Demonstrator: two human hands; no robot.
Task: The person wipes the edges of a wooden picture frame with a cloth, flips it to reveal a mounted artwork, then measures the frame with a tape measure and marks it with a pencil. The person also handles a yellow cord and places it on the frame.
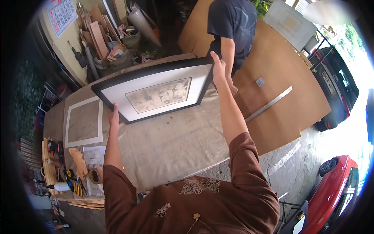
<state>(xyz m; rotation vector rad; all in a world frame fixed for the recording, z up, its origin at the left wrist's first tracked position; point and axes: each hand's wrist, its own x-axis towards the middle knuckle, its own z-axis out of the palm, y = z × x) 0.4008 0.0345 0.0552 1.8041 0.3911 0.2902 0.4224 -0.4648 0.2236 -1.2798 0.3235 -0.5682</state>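
Note:
A black picture frame with a wide white mat and a sepia drawing in its middle is held up, tilted, over the covered worktable. My left hand grips its lower left side, thumb on the front face. At the upper right corner my right hand is closed round the frame's edge, thumb up. The rest of the fingers of both hands lie mostly behind the frame. Left of my left hand, an off-white rectangular mat border lies flat on the table.
Tools, scissors and a tape roll crowd the table's left end. Another person stands just beyond my right hand, beside brown boards bearing a metal ruler. Wood offcuts lean at the far left; cars stand right.

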